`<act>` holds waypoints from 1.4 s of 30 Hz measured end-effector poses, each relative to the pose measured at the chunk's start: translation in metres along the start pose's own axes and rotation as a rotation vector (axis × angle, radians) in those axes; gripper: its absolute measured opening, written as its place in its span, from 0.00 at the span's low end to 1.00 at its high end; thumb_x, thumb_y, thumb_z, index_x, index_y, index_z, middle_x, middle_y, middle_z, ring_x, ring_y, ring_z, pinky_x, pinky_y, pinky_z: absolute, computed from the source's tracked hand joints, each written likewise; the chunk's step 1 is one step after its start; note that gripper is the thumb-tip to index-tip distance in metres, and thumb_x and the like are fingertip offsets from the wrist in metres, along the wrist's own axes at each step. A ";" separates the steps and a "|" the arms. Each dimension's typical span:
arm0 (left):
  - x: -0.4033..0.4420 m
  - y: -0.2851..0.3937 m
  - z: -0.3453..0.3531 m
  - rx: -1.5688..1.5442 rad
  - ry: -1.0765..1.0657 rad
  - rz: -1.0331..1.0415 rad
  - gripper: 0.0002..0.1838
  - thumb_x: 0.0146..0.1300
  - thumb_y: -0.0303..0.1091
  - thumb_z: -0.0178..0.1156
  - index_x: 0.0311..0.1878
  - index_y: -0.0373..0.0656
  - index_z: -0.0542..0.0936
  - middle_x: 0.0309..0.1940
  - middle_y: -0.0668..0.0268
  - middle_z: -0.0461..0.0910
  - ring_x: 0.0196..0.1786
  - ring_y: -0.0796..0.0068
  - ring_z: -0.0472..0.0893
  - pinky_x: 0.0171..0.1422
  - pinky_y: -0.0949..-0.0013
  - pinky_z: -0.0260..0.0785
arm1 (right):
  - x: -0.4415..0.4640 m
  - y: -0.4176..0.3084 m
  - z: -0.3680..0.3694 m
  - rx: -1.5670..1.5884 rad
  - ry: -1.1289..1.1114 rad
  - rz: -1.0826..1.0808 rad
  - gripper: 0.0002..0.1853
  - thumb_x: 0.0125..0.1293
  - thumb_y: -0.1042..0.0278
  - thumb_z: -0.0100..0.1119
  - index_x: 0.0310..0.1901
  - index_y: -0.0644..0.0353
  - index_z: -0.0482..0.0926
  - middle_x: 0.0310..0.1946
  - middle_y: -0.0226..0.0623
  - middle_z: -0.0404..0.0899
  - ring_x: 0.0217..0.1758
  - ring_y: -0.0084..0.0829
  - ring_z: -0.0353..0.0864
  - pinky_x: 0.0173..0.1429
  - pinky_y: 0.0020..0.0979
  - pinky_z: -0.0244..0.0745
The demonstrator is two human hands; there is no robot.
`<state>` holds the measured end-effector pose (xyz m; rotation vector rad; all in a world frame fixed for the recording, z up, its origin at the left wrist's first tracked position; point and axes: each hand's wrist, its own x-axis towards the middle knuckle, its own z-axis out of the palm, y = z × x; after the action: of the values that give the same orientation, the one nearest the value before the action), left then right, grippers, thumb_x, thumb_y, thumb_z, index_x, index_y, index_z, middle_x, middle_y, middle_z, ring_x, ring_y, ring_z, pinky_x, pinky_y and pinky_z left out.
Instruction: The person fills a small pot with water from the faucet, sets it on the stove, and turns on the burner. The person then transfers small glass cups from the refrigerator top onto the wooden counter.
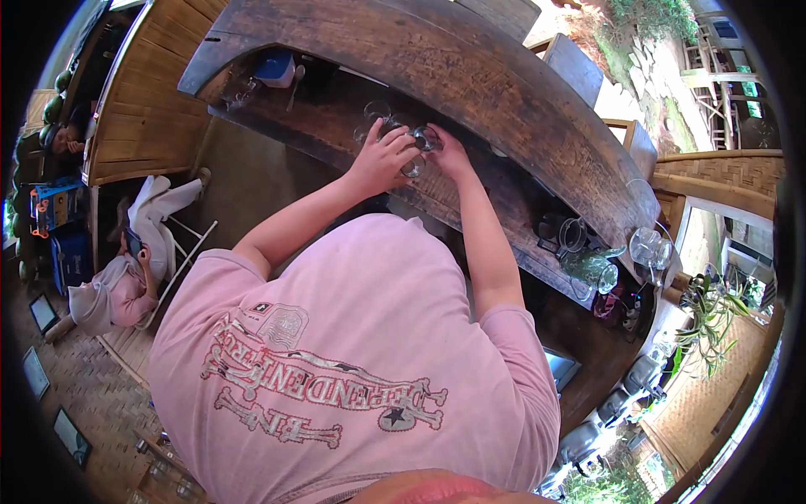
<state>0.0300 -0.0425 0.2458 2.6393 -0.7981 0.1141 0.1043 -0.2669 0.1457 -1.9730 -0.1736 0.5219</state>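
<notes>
Several clear drinking glasses stand close together on the lower shelf of a curved wooden counter, under both hands. My left hand (388, 157) has its fingers curled over glasses in this cluster, and they partly hide what it grips. Between the two hands is a clear glass (426, 139), with the fingers of my right hand (449, 153) closed around its side. Another glass (411, 166) sits just below my left fingertips. Behind my left hand shows the round rim of a further glass (376, 110).
The thick wooden counter top (437, 63) arches over the shelf. A blue-and-white container (274, 67) and a spoon (295, 86) lie at its left end. A glass pitcher (649, 248) and other glassware (592, 269) stand right. A seated person (126, 286) holds a device at left.
</notes>
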 end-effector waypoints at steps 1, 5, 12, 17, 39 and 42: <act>0.000 0.000 0.001 -0.005 0.009 -0.003 0.34 0.47 0.49 0.77 0.59 0.57 0.77 0.64 0.68 0.73 0.76 0.64 0.64 0.81 0.34 0.42 | 0.002 0.008 0.001 0.000 0.000 0.000 0.40 0.54 0.78 0.71 0.71 0.52 0.71 0.63 0.40 0.81 0.65 0.34 0.81 0.67 0.35 0.76; -0.002 0.003 0.003 0.005 0.028 -0.010 0.32 0.49 0.48 0.77 0.59 0.57 0.77 0.64 0.68 0.72 0.76 0.64 0.64 0.81 0.34 0.42 | 0.004 0.033 0.005 0.045 -0.082 -0.072 0.42 0.60 0.83 0.59 0.77 0.54 0.60 0.68 0.46 0.76 0.71 0.35 0.76 0.71 0.33 0.72; 0.000 0.012 -0.001 -0.050 0.032 0.001 0.32 0.49 0.44 0.76 0.60 0.56 0.77 0.64 0.67 0.72 0.77 0.62 0.64 0.80 0.32 0.42 | -0.041 0.018 -0.002 0.246 -0.002 0.002 0.41 0.61 0.87 0.48 0.78 0.63 0.55 0.76 0.49 0.63 0.76 0.40 0.69 0.74 0.33 0.67; 0.008 0.012 0.008 -0.058 0.010 0.045 0.34 0.48 0.40 0.76 0.61 0.56 0.77 0.65 0.66 0.71 0.77 0.61 0.63 0.80 0.31 0.42 | -0.112 0.033 -0.020 0.348 0.149 0.045 0.37 0.64 0.83 0.51 0.77 0.63 0.59 0.74 0.47 0.67 0.74 0.38 0.72 0.74 0.32 0.67; 0.076 0.251 0.062 -0.225 -0.184 0.807 0.25 0.56 0.33 0.70 0.59 0.51 0.79 0.68 0.62 0.71 0.76 0.59 0.66 0.82 0.43 0.46 | -0.534 0.107 0.038 0.785 1.128 0.386 0.25 0.69 0.83 0.52 0.69 0.66 0.71 0.61 0.42 0.80 0.63 0.31 0.81 0.67 0.30 0.75; 0.061 0.317 0.081 -0.242 -0.221 0.918 0.25 0.57 0.32 0.70 0.59 0.50 0.79 0.68 0.60 0.70 0.76 0.58 0.66 0.82 0.42 0.48 | -0.600 0.118 0.047 0.783 1.263 0.400 0.25 0.70 0.83 0.52 0.68 0.65 0.72 0.60 0.41 0.80 0.62 0.30 0.81 0.67 0.30 0.75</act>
<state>-0.0952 -0.3477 0.2878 1.8901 -1.8996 -0.0362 -0.4660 -0.4889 0.1934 -1.2288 1.0620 -0.4376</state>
